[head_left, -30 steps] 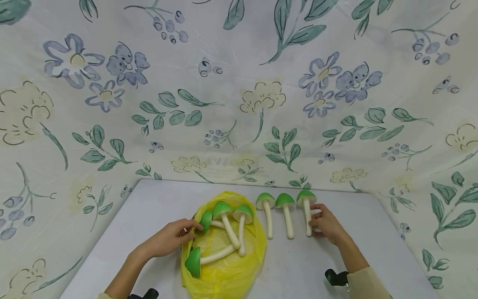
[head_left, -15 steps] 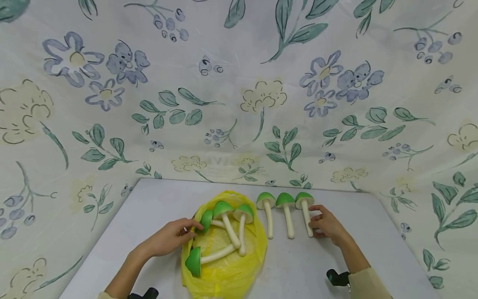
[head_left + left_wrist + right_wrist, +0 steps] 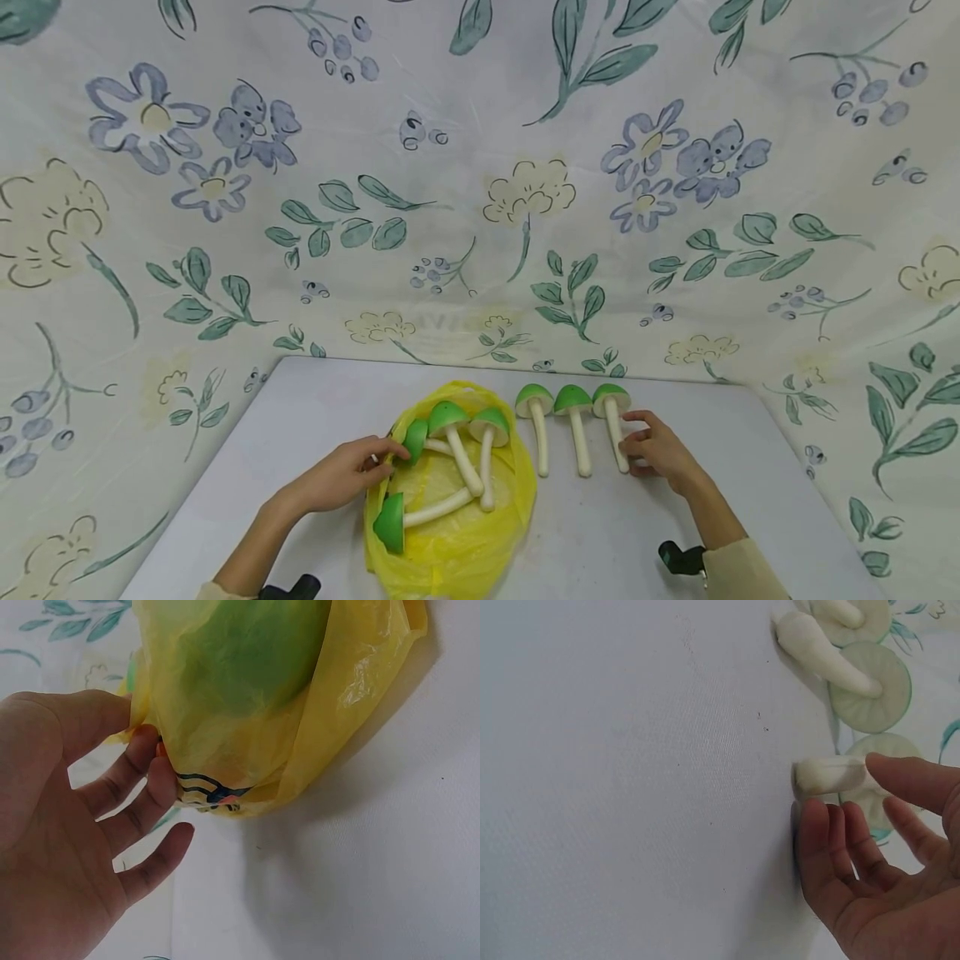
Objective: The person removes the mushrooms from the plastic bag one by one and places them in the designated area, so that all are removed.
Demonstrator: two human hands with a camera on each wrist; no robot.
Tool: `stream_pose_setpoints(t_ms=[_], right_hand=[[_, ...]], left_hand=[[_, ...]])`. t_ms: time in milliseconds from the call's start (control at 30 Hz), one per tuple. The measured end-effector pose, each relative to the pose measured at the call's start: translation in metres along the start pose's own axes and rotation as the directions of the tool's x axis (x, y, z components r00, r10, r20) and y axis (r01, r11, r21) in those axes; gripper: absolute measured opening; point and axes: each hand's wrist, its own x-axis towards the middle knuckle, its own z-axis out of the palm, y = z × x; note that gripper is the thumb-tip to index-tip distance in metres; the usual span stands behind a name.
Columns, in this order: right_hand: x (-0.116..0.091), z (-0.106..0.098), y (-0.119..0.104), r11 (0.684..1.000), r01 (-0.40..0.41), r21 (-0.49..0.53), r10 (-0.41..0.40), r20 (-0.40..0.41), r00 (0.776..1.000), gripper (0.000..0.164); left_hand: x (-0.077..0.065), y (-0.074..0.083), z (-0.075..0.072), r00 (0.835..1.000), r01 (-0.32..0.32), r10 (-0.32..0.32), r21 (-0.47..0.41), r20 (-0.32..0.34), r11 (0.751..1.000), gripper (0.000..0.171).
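Note:
My left hand [image 3: 341, 475] is at the left rim of a yellow plastic bag [image 3: 435, 575], its thumb and forefinger pinching the film in the left wrist view. Several toy mushrooms with green caps and long cream stems lie in the bag, one green cap [image 3: 415, 442] close by these fingers. To the right, three more mushrooms lie in a row on the table. Beside the stem of the rightmost mushroom [image 3: 615, 429] is my right hand [image 3: 660, 454], fingers loosely bent. In the right wrist view its thumb overlaps the stem [image 3: 829, 776], and the fingertips sit just off the other side.
The white table [image 3: 577, 542] ends at a floral cloth backdrop [image 3: 480, 250] behind the row. The middle mushroom [image 3: 576, 433] and the left one [image 3: 536, 429] stand close beside the rightmost. Black camera mounts [image 3: 681, 557] sit at both wrists.
The rightmost mushroom has turned slightly, its cap shifting left toward the row and its stem end a little right. The left hand and the bag hold still.

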Motion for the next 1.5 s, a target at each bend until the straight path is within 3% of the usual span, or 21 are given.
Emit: stream_pose_setpoints(t_ms=[567, 967, 1267, 1500], right_hand=[[-0.004, 0.001, -0.005, 1.0, 0.01, -0.003, -0.01, -0.021, 1.0, 0.061], [-0.007, 0.008, -0.023, 0.998, 0.057, -0.04, -0.061, -0.108, 0.992, 0.047], [-0.01, 0.024, -0.041, 0.995, 0.102, 0.002, -0.101, -0.085, 0.991, 0.044], [-0.011, 0.052, -0.053, 0.99, 0.139, 0.009, -0.138, -0.034, 0.99, 0.041]], left_hand=[[-0.002, 0.002, -0.002, 1.0, 0.002, -0.003, -0.009, -0.012, 1.0, 0.024], [-0.002, 0.0, -0.001, 1.0, -0.003, 0.003, -0.023, -0.011, 1.0, 0.024], [-0.002, 0.001, -0.001, 1.0, -0.005, 0.005, -0.02, -0.008, 1.0, 0.024], [-0.003, 0.001, -0.001, 1.0, -0.011, 0.011, -0.022, -0.011, 1.0, 0.023]])
